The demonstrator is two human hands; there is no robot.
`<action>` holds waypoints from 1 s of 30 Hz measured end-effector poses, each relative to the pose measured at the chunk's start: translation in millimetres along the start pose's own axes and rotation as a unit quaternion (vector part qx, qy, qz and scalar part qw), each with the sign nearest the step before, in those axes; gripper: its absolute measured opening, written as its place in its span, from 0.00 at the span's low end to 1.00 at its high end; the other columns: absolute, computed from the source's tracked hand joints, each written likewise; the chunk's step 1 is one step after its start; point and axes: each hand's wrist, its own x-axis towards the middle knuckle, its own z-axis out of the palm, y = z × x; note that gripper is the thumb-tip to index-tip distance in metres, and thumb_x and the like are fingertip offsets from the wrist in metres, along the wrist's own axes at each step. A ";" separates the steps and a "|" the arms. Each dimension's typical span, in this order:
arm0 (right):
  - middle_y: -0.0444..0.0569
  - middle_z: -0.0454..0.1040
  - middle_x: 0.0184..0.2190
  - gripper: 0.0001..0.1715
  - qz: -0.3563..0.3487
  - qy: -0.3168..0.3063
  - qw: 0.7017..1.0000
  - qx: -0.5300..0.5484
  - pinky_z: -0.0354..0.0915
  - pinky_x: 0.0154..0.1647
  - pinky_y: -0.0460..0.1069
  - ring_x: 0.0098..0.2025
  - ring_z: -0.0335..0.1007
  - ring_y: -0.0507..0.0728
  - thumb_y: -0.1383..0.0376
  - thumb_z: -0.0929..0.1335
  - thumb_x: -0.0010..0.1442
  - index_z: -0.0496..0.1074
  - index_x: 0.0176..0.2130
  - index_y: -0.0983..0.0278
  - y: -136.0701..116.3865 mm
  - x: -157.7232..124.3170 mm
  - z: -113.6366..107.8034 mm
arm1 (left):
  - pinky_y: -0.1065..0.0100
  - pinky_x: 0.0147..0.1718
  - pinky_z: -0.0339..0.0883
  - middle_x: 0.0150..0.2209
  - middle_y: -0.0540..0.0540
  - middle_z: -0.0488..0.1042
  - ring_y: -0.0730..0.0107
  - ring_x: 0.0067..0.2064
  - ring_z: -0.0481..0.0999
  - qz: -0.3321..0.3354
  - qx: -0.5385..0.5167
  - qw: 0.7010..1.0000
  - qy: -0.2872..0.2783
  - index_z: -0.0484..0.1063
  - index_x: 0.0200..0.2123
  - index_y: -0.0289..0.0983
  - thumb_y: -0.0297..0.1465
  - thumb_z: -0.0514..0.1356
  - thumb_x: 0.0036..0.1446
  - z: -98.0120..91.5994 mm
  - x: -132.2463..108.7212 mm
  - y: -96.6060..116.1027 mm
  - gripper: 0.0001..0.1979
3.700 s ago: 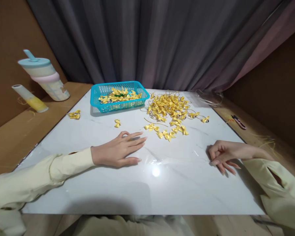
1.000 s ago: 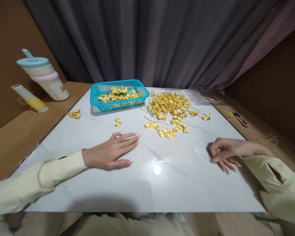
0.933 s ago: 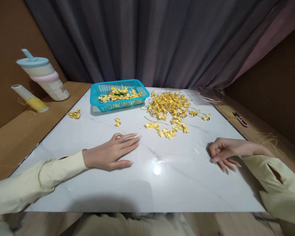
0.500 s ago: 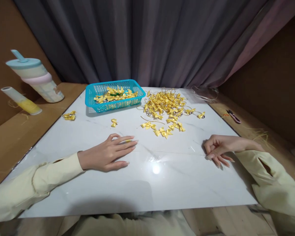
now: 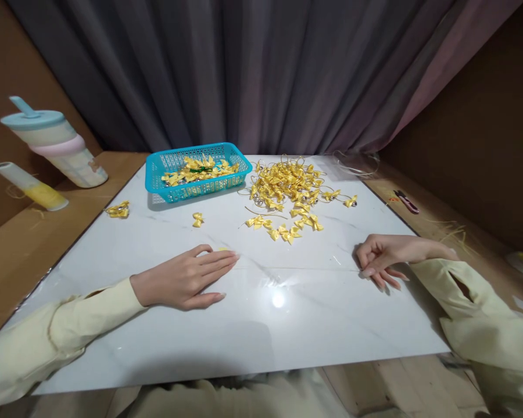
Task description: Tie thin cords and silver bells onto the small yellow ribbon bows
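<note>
My left hand (image 5: 187, 277) lies flat on the white marble-look board (image 5: 253, 325), fingers stretched out, with a bit of yellow showing under the fingertips. My right hand (image 5: 381, 259) rests at the right side of the board, thumb and forefinger pinched on a thin pale thread (image 5: 296, 268) that runs leftward across the board toward the left hand. A pile of yellow ribbon bows (image 5: 294, 188) with small bells and loops lies at the back centre, beyond both hands. A teal plastic basket (image 5: 197, 172) at the back left holds more yellow bows.
Single yellow bows lie loose on the board (image 5: 197, 219) and at its left edge (image 5: 118, 209). A pastel tumbler with straw (image 5: 56, 143) and a yellow-white tube (image 5: 29, 186) stand on the wooden table at left. Small snips (image 5: 405, 201) lie at right. Grey curtain behind.
The view has swung slightly to the right, so everything sits further left in frame. Both hands hold the same poses; the left hand has drawn back a little toward me.
</note>
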 end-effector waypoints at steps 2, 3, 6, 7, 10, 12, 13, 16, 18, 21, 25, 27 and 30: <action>0.51 0.77 0.23 0.15 -0.004 -0.001 1.000 0.001 0.58 0.12 0.38 0.19 0.73 0.50 0.60 0.70 0.55 0.67 0.27 0.70 0.9 0.5 -0.8 | 0.58 0.50 0.54 0.59 0.32 0.61 0.55 0.60 0.61 -0.002 -0.003 1.000 0.002 0.44 0.64 0.29 0.35 0.48 0.64 0.6 -0.5 -0.4 0.29; 0.51 0.77 0.23 0.16 -0.004 -0.002 1.000 0.002 0.58 0.12 0.38 0.19 0.73 0.50 0.60 0.70 0.55 0.67 0.27 0.70 0.9 0.6 -0.8 | 0.58 0.49 0.54 0.59 0.32 0.61 0.55 0.60 0.61 -0.004 -0.006 1.000 0.002 0.44 0.64 0.29 0.35 0.48 0.64 0.8 -0.7 -0.6 0.29; 0.51 0.77 0.23 0.16 -0.001 0.000 1.000 0.002 0.57 0.11 0.38 0.19 0.72 0.50 0.59 0.70 0.55 0.67 0.27 0.70 -0.5 0.4 0.1 | 0.58 0.49 0.55 0.59 0.33 0.61 0.55 0.60 0.61 -0.008 -0.018 1.000 0.004 0.44 0.64 0.30 0.34 0.48 0.63 1.4 -1.2 -1.3 0.29; 0.51 0.77 0.23 0.16 -0.001 0.001 1.000 0.002 0.57 0.11 0.38 0.19 0.72 0.50 0.60 0.70 0.54 0.67 0.27 0.70 -1.2 0.4 0.6 | 0.58 0.49 0.55 0.59 0.33 0.62 0.55 0.60 0.61 -0.009 -0.022 1.000 0.004 0.44 0.64 0.31 0.34 0.49 0.63 1.5 -1.3 -1.6 0.29; 0.51 0.77 0.22 0.16 -0.001 0.002 1.000 0.004 0.57 0.10 0.38 0.18 0.72 0.50 0.60 0.70 0.54 0.66 0.27 0.70 -2.9 0.3 1.8 | 0.58 0.49 0.55 0.59 0.33 0.62 0.55 0.60 0.61 -0.015 -0.035 0.999 0.007 0.46 0.63 0.31 0.33 0.49 0.63 1.7 -1.3 -2.8 0.28; 0.51 0.77 0.22 0.16 0.000 0.004 1.000 0.004 0.58 0.10 0.37 0.18 0.73 0.50 0.60 0.71 0.54 0.67 0.26 0.70 -3.8 0.4 2.2 | 0.58 0.49 0.55 0.58 0.33 0.63 0.55 0.60 0.61 -0.020 -0.042 0.999 0.010 0.48 0.62 0.32 0.33 0.49 0.63 1.6 -1.1 -3.6 0.27; 0.51 0.77 0.22 0.16 0.003 0.005 1.000 0.003 0.58 0.10 0.37 0.18 0.73 0.50 0.60 0.71 0.54 0.67 0.26 0.70 -4.3 0.5 2.4 | 0.58 0.49 0.55 0.58 0.32 0.63 0.55 0.60 0.61 -0.022 -0.044 0.999 0.011 0.49 0.62 0.32 0.33 0.50 0.63 1.5 -0.8 -3.9 0.26; 0.51 0.77 0.22 0.16 0.012 0.005 1.000 -0.001 0.58 0.11 0.37 0.18 0.73 0.50 0.59 0.71 0.53 0.67 0.26 0.70 -6.3 0.8 2.7 | 0.58 0.49 0.55 0.57 0.32 0.65 0.56 0.59 0.62 -0.020 -0.042 0.999 0.018 0.52 0.60 0.32 0.33 0.50 0.63 0.0 1.5 -4.1 0.25; 0.50 0.77 0.22 0.17 0.014 0.000 1.000 -0.006 0.59 0.11 0.37 0.18 0.72 0.49 0.58 0.71 0.53 0.67 0.27 0.70 -8.3 1.1 3.0 | 0.58 0.49 0.54 0.55 0.33 0.67 0.56 0.58 0.63 -0.015 -0.038 0.999 0.029 0.55 0.59 0.32 0.32 0.51 0.63 -2.0 4.0 -3.9 0.23; 0.50 0.77 0.22 0.17 0.006 -0.002 1.000 -0.011 0.58 0.11 0.37 0.18 0.72 0.49 0.58 0.71 0.53 0.68 0.27 0.70 -12.0 1.3 3.5 | 0.58 0.49 0.54 0.52 0.36 0.71 0.57 0.57 0.66 -0.010 -0.028 0.998 0.048 0.61 0.56 0.33 0.30 0.51 0.62 -7.3 7.7 -5.0 0.19; 0.50 0.77 0.23 0.16 0.003 -0.007 1.000 -0.013 0.59 0.12 0.37 0.18 0.72 0.49 0.59 0.72 0.52 0.69 0.27 0.71 -15.8 1.2 3.1 | 0.58 0.48 0.56 0.49 0.40 0.74 0.58 0.54 0.68 -0.008 -0.014 0.996 0.083 0.68 0.49 0.36 0.26 0.52 0.61 -20.3 15.2 -11.0 0.14; 0.51 0.77 0.23 0.16 0.001 -0.013 1.000 -0.015 0.60 0.12 0.37 0.19 0.73 0.50 0.59 0.72 0.53 0.70 0.27 0.71 -16.8 1.4 2.1 | 0.58 0.47 0.57 0.47 0.42 0.76 0.59 0.53 0.70 -0.008 -0.017 0.993 0.116 0.71 0.45 0.37 0.25 0.52 0.61 -28.5 26.7 -13.9 0.12; 0.51 0.77 0.23 0.16 0.000 -0.022 1.000 -0.018 0.60 0.13 0.37 0.20 0.73 0.50 0.60 0.72 0.53 0.70 0.28 0.72 -18.2 2.6 0.3 | 0.60 0.48 0.59 0.45 0.43 0.77 0.62 0.50 0.71 -0.029 -0.067 0.985 0.158 0.72 0.42 0.36 0.27 0.53 0.61 -37.6 63.3 -11.7 0.10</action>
